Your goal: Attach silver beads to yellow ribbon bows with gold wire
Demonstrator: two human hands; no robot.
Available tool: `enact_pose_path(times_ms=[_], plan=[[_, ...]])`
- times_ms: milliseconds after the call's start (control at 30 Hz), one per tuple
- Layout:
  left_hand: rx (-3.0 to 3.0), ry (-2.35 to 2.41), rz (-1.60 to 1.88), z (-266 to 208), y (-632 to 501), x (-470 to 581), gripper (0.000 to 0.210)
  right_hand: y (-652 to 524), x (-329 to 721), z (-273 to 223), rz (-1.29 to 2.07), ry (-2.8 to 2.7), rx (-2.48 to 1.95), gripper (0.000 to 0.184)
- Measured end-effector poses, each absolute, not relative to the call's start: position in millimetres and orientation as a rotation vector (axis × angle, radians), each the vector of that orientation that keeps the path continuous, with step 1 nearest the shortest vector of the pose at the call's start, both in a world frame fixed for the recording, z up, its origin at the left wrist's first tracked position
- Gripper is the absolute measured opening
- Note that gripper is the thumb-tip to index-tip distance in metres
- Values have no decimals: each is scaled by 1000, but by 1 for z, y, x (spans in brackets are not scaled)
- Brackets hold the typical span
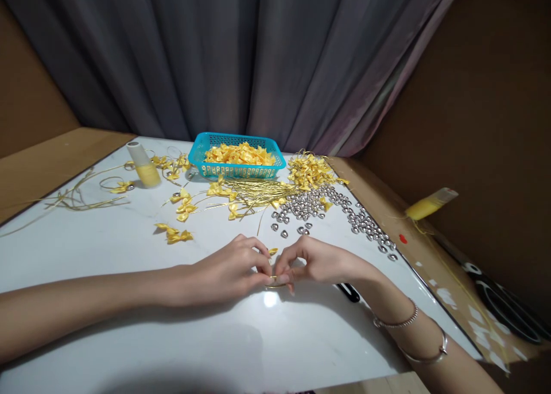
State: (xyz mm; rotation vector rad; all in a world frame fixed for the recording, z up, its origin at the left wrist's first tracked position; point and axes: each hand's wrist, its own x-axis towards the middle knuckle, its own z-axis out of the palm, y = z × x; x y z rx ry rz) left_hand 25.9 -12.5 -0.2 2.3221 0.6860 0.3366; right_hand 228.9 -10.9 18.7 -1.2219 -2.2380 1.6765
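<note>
My left hand and my right hand meet over the white board, fingertips pinched close together. Between them is a thin gold cord, bent in a small curve, and both hands grip it. A yellow ribbon bow shows just behind the fingertips; whether it is attached to the cord is hidden. Beyond my right hand lie loose silver heart-shaped beads. Partly covered by my right forearm is a black looped object whose kind I cannot make out.
A blue basket holds yellow bows. In front lies a bundle of gold cords, with a heap of corded bows beside it. One yellow-filled bottle stands left; another is at right, near black scissors. Grey curtain hangs behind.
</note>
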Motion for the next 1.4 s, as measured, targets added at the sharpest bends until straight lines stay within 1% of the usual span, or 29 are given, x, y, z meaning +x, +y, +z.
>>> enact_pose_path(times_ms=[200, 467, 633, 767, 933, 1067, 1200, 1400], plan=[[2339, 693, 335, 1, -13, 25, 16, -11, 228, 16, 1634, -2223, -1231, 20], [2309, 796, 360, -3, -9, 23, 16, -15, 226, 18, 1351, -2285, -1271, 18], [2328, 831, 365, 5, -6, 21, 12, -13, 230, 20, 1268, -2308, -1298, 20], [2421, 930, 384, 4, -5, 17, 15, -9, 232, 18, 1254, -2300, -1326, 19], [2505, 909, 199, -8, -6, 18, 19, -8, 231, 16, 1277, -2316, -1375, 20], [2548, 902, 236, -16, -3, 23, 15, -9, 231, 17, 1400, -2310, -1365, 22], [2529, 851, 287, -22, 2, 26, 19, -7, 232, 19, 1496, -2277, -1374, 21], [2401, 818, 389, -24, 5, 26, 17, -4, 237, 11, 1310, -2260, -1450, 20]])
